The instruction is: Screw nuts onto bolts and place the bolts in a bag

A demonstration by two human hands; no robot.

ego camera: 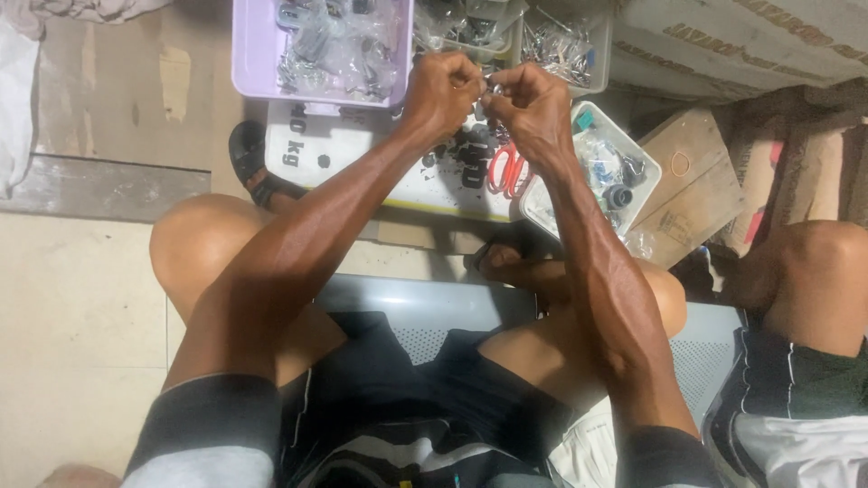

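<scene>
Small metal part [493, 90] | left hand [440, 90] pinching it | right hand [533, 107] pinching it

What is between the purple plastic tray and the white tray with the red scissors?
In the head view, both hands pinch a small shiny metal part there.

Plastic, metal, wood and sacking, as I see them from the head camera

I see a glossy lilac plastic tray [249, 54] holding clear crinkled plastic bags [348, 50] of shiny metal parts, a white woven sack [362, 158] that looks matt and coarse, scissors with smooth red plastic handles [508, 170], a rough bare wooden board [696, 181], and a small bright metal piece [494, 89] pinched between my hands.
</scene>
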